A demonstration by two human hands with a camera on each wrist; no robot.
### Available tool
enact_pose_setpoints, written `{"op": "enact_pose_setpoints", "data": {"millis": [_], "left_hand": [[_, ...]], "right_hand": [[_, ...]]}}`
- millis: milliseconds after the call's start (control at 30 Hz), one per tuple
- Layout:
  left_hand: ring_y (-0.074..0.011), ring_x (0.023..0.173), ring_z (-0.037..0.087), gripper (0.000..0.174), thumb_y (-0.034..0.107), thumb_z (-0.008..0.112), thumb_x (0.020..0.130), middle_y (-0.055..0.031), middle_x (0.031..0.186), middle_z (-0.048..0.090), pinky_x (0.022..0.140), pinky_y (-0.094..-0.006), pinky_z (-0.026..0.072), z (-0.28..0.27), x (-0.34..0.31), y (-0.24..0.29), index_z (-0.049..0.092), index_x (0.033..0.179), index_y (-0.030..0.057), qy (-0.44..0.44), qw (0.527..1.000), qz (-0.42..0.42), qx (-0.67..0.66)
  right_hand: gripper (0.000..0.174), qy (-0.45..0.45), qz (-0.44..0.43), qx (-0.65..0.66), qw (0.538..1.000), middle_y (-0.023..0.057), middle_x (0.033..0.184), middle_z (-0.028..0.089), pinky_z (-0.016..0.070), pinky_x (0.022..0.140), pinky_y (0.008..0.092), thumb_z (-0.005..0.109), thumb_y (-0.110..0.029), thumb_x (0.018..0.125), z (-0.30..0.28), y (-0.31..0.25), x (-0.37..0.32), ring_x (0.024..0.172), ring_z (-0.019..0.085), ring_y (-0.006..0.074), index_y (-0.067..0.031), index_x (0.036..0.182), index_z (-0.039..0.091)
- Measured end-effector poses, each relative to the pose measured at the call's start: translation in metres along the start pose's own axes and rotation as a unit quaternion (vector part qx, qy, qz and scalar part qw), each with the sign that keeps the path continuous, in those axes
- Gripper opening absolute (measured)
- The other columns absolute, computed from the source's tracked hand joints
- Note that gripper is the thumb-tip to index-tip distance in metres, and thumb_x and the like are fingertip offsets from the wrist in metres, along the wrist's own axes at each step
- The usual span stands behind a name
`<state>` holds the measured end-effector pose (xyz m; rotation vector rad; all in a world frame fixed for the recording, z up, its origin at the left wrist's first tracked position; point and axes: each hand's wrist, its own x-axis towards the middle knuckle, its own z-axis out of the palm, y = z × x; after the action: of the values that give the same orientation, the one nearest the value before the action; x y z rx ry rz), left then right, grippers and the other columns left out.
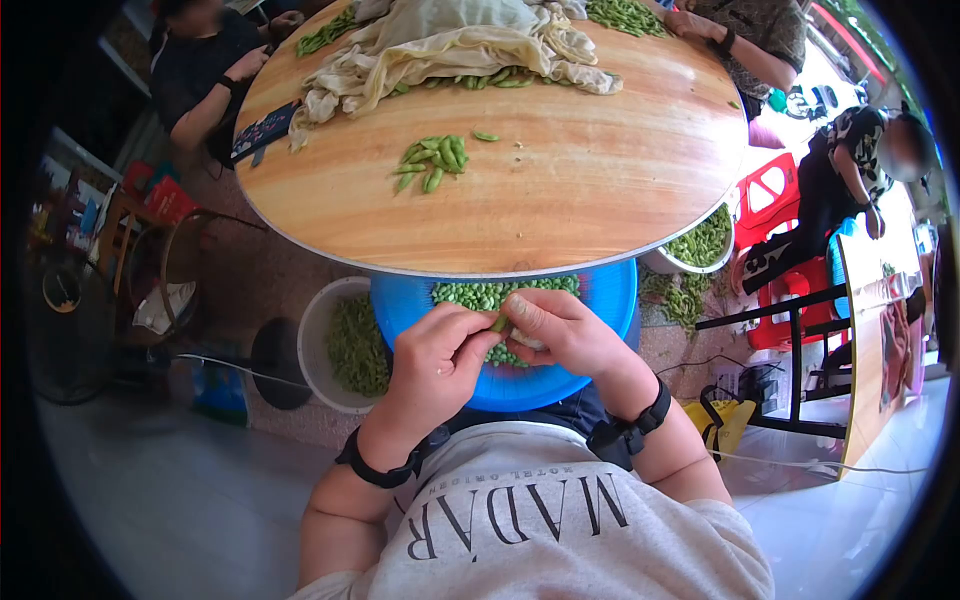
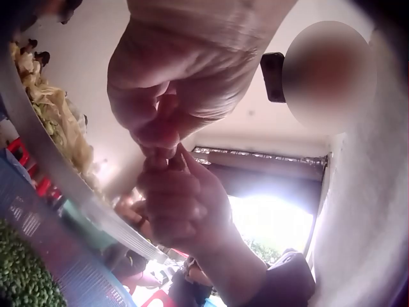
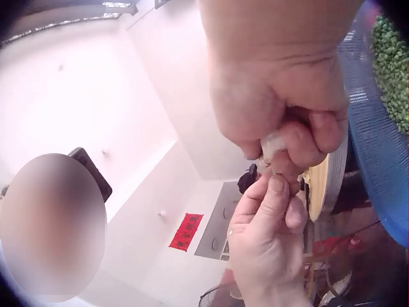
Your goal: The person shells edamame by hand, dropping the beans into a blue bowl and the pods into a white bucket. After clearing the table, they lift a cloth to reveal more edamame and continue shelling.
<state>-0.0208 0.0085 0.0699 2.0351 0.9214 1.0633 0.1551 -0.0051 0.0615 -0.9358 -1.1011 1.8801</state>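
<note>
Above the blue basket point(image 1: 400, 300), my left hand point(image 1: 440, 350) and right hand point(image 1: 565, 335) meet fingertip to fingertip. Between them they pinch a green edamame pod point(image 1: 499, 323), mostly hidden by the fingers. One finger of the right hand wears a white wrap point(image 3: 273, 146). Shelled green beans point(image 1: 480, 295) lie in the basket under the hands. In the left wrist view the left hand point(image 2: 185, 77) is curled at the top, its fingertips against those of the right hand point(image 2: 185, 204).
Just beyond the basket is a round wooden table point(image 1: 590, 190) with a small pile of pods point(image 1: 432, 160) and a pale cloth point(image 1: 440, 55) over more pods. Pod-filled buckets stand at left point(image 1: 312, 345) and right point(image 1: 690, 268). Other people sit round the table; red stools point(image 1: 770, 200) stand at right.
</note>
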Motion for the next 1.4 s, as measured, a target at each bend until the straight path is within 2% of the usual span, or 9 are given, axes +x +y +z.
{"op": "enact_pose_setpoints", "data": {"millis": [167,533,667,800,900,933,1033,1133,1400], "left_hand": [[-0.0134,0.056,0.056,0.011,-0.005,0.062,0.074,-0.0090,0.072,0.059,0.048,-0.0237,0.0432,0.002,-0.003,0.000,0.061,0.084,-0.0017,0.025,0.998,0.041,0.029],[-0.0057,0.049,0.047,0.005,0.000,0.059,0.081,-0.0031,0.067,0.056,0.044,-0.0194,0.0374,0.022,-0.016,-0.009,0.059,0.086,-0.0016,0.070,0.977,-0.151,-0.129],[-0.0070,0.047,0.048,0.006,0.005,0.057,0.084,-0.0036,0.066,0.058,0.043,-0.0194,0.0365,0.015,-0.009,-0.008,0.059,0.085,-0.0012,0.029,0.922,-0.278,-0.267],[-0.0073,0.046,0.047,0.009,0.008,0.056,0.085,-0.0052,0.065,0.057,0.042,-0.0195,0.0366,0.008,-0.009,-0.024,0.059,0.083,-0.0007,0.000,0.783,-0.381,-0.491],[-0.0075,0.046,0.048,0.008,0.007,0.056,0.085,-0.0048,0.064,0.057,0.042,-0.0196,0.0375,0.015,-0.016,-0.027,0.059,0.082,-0.0008,0.012,0.827,-0.360,-0.432],[-0.0077,0.046,0.048,0.007,0.005,0.056,0.084,-0.0047,0.065,0.057,0.043,-0.0196,0.0382,0.017,-0.017,-0.022,0.059,0.081,-0.0005,0.022,0.841,-0.349,-0.413],[-0.0075,0.045,0.049,0.008,0.007,0.056,0.085,-0.0036,0.063,0.056,0.041,-0.0188,0.0376,0.018,-0.021,-0.021,0.058,0.082,0.0002,0.017,0.854,-0.340,-0.394],[-0.0076,0.046,0.049,0.008,0.007,0.055,0.085,-0.0036,0.062,0.056,0.041,-0.0190,0.0387,0.015,-0.022,-0.021,0.057,0.082,0.0003,0.028,0.815,-0.360,-0.454],[-0.0094,0.048,0.052,0.009,0.006,0.052,0.087,-0.0043,0.066,0.056,0.043,-0.0212,0.0417,0.007,-0.023,-0.020,0.057,0.083,-0.0006,-0.015,0.903,-0.304,-0.303]], "right_hand": [[0.032,0.016,-0.014,-0.023,1.000,-0.0035,0.058,0.041,0.0277,0.043,0.0190,0.041,-0.031,0.094,0.003,0.003,0.001,0.049,0.034,0.0041,-0.0031,0.083,0.052],[0.029,0.096,-0.068,-0.039,0.992,-0.0026,0.055,0.043,0.0294,0.042,0.0204,0.043,-0.027,0.094,0.009,0.020,0.004,0.048,0.037,0.0047,-0.0045,0.076,0.049],[0.029,0.087,-0.070,-0.029,0.993,-0.0025,0.055,0.043,0.0292,0.042,0.0203,0.042,-0.027,0.094,0.006,0.024,0.004,0.048,0.036,0.0045,-0.0047,0.076,0.048],[0.028,0.027,-0.054,-0.054,0.997,-0.0017,0.055,0.044,0.0316,0.043,0.0205,0.045,-0.026,0.093,-0.002,0.023,0.002,0.049,0.039,0.0051,-0.0034,0.077,0.051],[0.027,0.039,-0.069,-0.201,0.976,-0.0004,0.056,0.048,0.0355,0.045,0.0207,0.055,-0.027,0.088,-0.004,0.017,0.004,0.052,0.044,0.0058,-0.0021,0.078,0.054],[0.028,0.068,-0.090,-0.263,0.958,0.0009,0.057,0.051,0.0382,0.046,0.0210,0.066,-0.028,0.081,-0.009,0.018,0.005,0.053,0.048,0.0062,-0.0014,0.079,0.056],[0.030,0.080,-0.104,-0.269,0.954,0.0011,0.057,0.052,0.0376,0.045,0.0209,0.071,-0.027,0.076,-0.002,0.011,0.005,0.051,0.047,0.0060,-0.0018,0.078,0.056],[0.026,0.073,-0.053,-0.183,0.979,-0.0010,0.057,0.052,0.0365,0.043,0.0196,0.071,-0.023,0.076,0.003,0.011,0.009,0.050,0.048,0.0051,-0.0026,0.078,0.055],[0.017,0.019,-0.013,-0.017,1.000,-0.0013,0.062,0.051,0.0353,0.045,0.0188,0.068,-0.012,0.077,-0.007,0.026,0.020,0.053,0.045,0.0044,-0.0032,0.082,0.055]]}}
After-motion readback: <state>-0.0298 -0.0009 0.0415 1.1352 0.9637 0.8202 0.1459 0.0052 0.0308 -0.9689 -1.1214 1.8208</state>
